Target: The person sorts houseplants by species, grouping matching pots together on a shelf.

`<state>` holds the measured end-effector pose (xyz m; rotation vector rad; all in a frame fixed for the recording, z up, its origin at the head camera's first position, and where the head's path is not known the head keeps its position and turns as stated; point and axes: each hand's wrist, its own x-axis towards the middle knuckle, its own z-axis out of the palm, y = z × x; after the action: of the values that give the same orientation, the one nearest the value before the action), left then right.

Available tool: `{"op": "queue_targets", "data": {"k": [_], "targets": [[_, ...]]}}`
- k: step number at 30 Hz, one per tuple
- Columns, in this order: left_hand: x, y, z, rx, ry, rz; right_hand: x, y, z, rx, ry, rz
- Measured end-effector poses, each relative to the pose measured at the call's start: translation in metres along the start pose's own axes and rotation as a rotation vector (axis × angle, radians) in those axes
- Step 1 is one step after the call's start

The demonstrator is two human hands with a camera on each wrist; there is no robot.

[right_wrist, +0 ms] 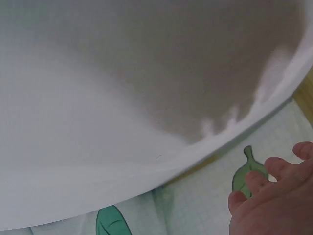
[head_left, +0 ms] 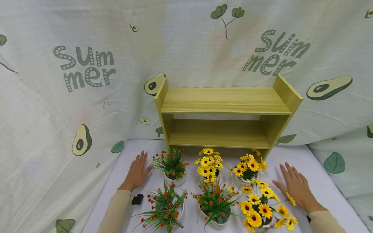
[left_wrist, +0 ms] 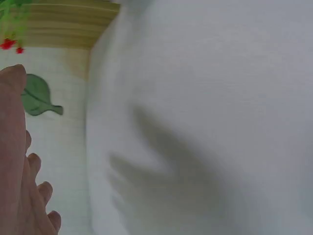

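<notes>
My left hand point(head_left: 136, 172) is stretched out palm down at the left of the white table, holding nothing. Nearest to it is a potted plant with small red flowers point(head_left: 172, 163). On the other side my right hand point(head_left: 297, 186) lies with fingers spread, also holding nothing, beside a pot of yellow daisy-like flowers point(head_left: 265, 210). Another red-flowered pot point(head_left: 166, 207) and a third point(head_left: 215, 204) stand in front. Two more yellow-flowered pots, one in the middle point(head_left: 209, 165) and one at the right point(head_left: 249, 166), stand behind. In the wrist views, each hand's fingers look straight or slightly bent.
A two-tier wooden shelf point(head_left: 221, 132) stands at the back of the table point(head_left: 309, 165), behind the pots. A small black object point(head_left: 137, 199) lies by the left forearm. Printed cloth point(head_left: 186, 42) hangs behind and around the table.
</notes>
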<state>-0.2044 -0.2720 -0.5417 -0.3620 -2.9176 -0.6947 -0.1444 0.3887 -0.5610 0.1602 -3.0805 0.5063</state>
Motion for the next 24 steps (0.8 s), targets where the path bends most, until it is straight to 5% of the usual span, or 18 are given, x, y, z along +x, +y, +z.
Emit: {"op": "queue_targets", "data": {"k": [8, 17, 24], "targets": [[0.022, 0.016, -0.032, -0.047, 0.097, 0.053, -0.022, -0.013, 0.003, 0.008, 0.020, -0.021], [0.050, 0.060, -0.082, -0.135, 0.152, 0.136, -0.045, -0.020, 0.009, -0.011, -0.009, -0.072], [0.064, 0.091, -0.115, -0.181, 0.159, 0.128, -0.055, -0.034, 0.007, 0.008, -0.089, -0.008]]}}
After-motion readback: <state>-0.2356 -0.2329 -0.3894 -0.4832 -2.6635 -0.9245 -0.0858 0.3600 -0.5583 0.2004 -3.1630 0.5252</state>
